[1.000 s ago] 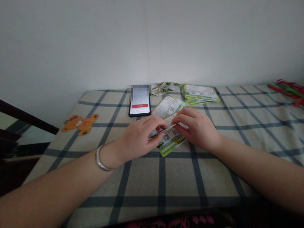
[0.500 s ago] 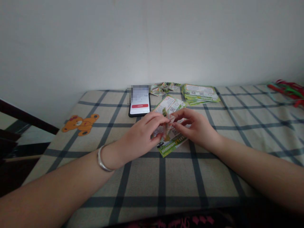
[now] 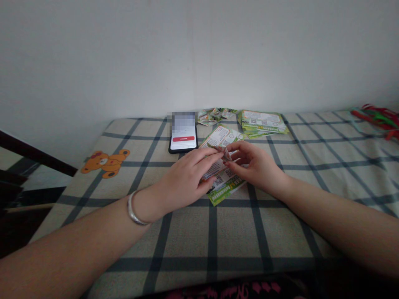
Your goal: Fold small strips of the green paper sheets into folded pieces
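Observation:
My left hand [image 3: 187, 177], with a silver bangle on its wrist, has its fingers stretched out and their tips against a small folded paper piece [image 3: 227, 154]. Its thumb stands apart below. From the other side my right hand [image 3: 256, 162] pinches that piece between thumb and fingers. Part of the piece is hidden by the fingers. Beneath both hands lie flat green-and-white printed leaflets [image 3: 218, 198], partly covered by them.
A phone [image 3: 183, 143] with a lit screen lies beyond my left hand. Several folded paper pieces [image 3: 215, 116] sit beside it against the wall. A leaflet stack [image 3: 264, 122] is farther right, and red and green items [image 3: 378, 120] lie at the far right. A bear picture [image 3: 106, 164] marks the checked tablecloth.
The folded piece has turned from upright to lying more slanted between the fingers. My left thumb has come away from it, and the left fingers have straightened over it.

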A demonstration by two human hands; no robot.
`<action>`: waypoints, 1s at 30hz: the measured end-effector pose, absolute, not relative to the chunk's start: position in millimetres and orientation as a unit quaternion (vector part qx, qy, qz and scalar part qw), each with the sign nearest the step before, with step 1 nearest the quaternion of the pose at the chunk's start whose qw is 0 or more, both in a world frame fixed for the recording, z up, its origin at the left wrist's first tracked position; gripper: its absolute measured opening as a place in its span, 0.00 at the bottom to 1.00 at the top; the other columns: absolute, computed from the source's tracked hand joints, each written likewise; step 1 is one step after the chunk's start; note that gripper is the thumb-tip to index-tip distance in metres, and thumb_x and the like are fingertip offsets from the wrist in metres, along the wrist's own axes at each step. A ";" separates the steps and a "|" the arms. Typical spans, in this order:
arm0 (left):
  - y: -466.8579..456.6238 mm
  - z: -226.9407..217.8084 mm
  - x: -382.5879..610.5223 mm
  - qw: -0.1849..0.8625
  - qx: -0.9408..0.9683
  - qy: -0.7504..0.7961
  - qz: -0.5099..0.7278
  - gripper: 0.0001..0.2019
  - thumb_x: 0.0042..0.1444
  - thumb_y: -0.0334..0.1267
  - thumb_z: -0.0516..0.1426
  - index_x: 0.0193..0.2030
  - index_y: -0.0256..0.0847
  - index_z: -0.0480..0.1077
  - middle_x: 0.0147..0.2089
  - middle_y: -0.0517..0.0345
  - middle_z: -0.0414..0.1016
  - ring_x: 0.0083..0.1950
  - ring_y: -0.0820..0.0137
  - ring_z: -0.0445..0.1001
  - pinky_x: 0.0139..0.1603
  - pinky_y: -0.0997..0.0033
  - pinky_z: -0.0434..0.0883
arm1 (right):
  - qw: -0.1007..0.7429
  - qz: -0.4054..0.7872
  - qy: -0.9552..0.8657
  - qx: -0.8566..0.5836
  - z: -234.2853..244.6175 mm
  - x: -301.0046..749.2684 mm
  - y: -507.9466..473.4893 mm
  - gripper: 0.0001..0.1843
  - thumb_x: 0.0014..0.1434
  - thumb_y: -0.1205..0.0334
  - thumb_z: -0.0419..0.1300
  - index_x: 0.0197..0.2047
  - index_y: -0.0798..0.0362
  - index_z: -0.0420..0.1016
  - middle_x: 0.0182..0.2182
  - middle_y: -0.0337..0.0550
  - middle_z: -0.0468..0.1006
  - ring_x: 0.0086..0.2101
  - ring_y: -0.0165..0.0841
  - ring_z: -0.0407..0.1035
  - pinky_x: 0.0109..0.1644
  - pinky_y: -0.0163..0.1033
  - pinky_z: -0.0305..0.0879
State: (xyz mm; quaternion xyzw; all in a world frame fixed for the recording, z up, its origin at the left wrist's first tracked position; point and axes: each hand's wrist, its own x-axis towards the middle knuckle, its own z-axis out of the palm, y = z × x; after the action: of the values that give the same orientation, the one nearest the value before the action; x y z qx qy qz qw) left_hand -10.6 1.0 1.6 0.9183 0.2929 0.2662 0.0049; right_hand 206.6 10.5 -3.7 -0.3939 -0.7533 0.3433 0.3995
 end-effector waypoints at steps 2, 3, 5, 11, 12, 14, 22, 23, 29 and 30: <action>0.9 2.2 -10.4 -0.001 0.917 0.295 0.269 0.23 0.58 0.31 0.56 0.61 0.33 0.61 0.59 0.44 0.66 0.62 0.61 0.65 0.65 0.57 0.65 | 0.405 0.330 -0.759 -0.388 -4.2 206.0 10.7 0.10 0.56 0.66 0.61 0.43 0.52 0.69 0.35 0.39 0.76 0.30 0.27 0.73 0.32 0.32 0.72; 0.8 2.7 -10.4 -0.003 0.916 0.296 0.271 0.23 0.58 0.30 0.56 0.61 0.33 0.62 0.58 0.45 0.66 0.61 0.61 0.65 0.65 0.57 0.65 | 0.404 0.323 -0.764 -0.386 -4.1 205.9 10.7 0.10 0.56 0.67 0.60 0.42 0.52 0.69 0.34 0.38 0.76 0.30 0.26 0.73 0.32 0.32 0.72; 0.6 3.8 -10.3 -0.006 0.912 0.302 0.277 0.20 0.58 0.29 0.56 0.58 0.34 0.64 0.56 0.46 0.67 0.59 0.62 0.67 0.63 0.58 0.67 | 0.395 0.309 -0.774 -0.388 -3.0 206.0 9.9 0.09 0.56 0.67 0.60 0.42 0.53 0.70 0.31 0.37 0.76 0.28 0.25 0.72 0.30 0.31 0.70; 0.9 5.1 -10.6 -0.018 0.892 0.343 0.295 0.12 0.56 0.28 0.57 0.47 0.35 0.66 0.48 0.50 0.70 0.52 0.63 0.70 0.55 0.59 0.71 | 0.355 0.226 -0.816 -0.397 5.7 205.9 3.0 0.08 0.56 0.68 0.59 0.41 0.56 0.74 0.30 0.39 0.77 0.26 0.25 0.70 0.29 0.30 0.67; 1.1 5.0 -10.8 -0.025 0.886 0.355 0.297 0.11 0.56 0.29 0.58 0.47 0.35 0.66 0.47 0.50 0.70 0.51 0.63 0.70 0.54 0.59 0.71 | 0.348 0.215 -0.822 -0.397 7.2 205.6 1.8 0.09 0.57 0.68 0.58 0.42 0.56 0.75 0.30 0.39 0.78 0.27 0.25 0.71 0.31 0.31 0.68; 1.5 5.1 -11.1 -0.041 0.877 0.374 0.298 0.11 0.56 0.31 0.59 0.46 0.36 0.66 0.46 0.50 0.70 0.49 0.63 0.71 0.51 0.59 0.72 | 0.338 0.204 -0.830 -0.394 9.3 205.1 0.1 0.09 0.59 0.67 0.57 0.43 0.55 0.76 0.33 0.41 0.79 0.30 0.26 0.72 0.34 0.32 0.68; 2.3 7.6 -10.1 -0.038 0.902 0.365 0.226 0.07 0.59 0.39 0.59 0.36 0.37 0.70 0.35 0.54 0.73 0.41 0.63 0.71 0.42 0.62 0.69 | 0.324 0.172 -0.864 -0.346 9.3 204.7 0.2 0.13 0.56 0.74 0.57 0.43 0.54 0.75 0.36 0.41 0.79 0.35 0.29 0.72 0.39 0.34 0.68; 2.1 7.9 -10.1 -0.033 0.903 0.361 0.230 0.07 0.59 0.39 0.58 0.35 0.37 0.70 0.35 0.54 0.74 0.40 0.63 0.71 0.41 0.63 0.68 | 0.325 0.167 -0.867 -0.340 9.1 204.8 0.4 0.12 0.55 0.74 0.57 0.42 0.54 0.75 0.35 0.41 0.79 0.35 0.29 0.71 0.38 0.34 0.67; 0.0 10.9 -10.2 -0.043 0.903 0.345 0.253 0.07 0.59 0.34 0.55 0.31 0.38 0.69 0.33 0.54 0.74 0.38 0.65 0.70 0.40 0.65 0.67 | 0.331 0.118 -0.863 -0.364 8.9 206.0 0.9 0.01 0.57 0.68 0.60 0.33 0.53 0.73 0.29 0.38 0.75 0.29 0.27 0.66 0.33 0.33 0.62; -0.1 11.4 -10.3 -0.044 0.902 0.344 0.256 0.06 0.59 0.34 0.55 0.31 0.38 0.69 0.33 0.54 0.74 0.38 0.65 0.70 0.40 0.65 0.67 | 0.333 0.103 -0.861 -0.370 9.1 206.3 1.1 0.01 0.57 0.67 0.60 0.33 0.53 0.73 0.28 0.37 0.74 0.29 0.27 0.66 0.33 0.33 0.61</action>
State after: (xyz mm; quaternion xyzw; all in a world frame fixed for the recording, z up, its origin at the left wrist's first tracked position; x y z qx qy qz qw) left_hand -10.3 -0.1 11.4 0.9024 0.3440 0.2555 -0.0443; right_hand 206.3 1.1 9.1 -0.3698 -0.8612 0.1026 0.3332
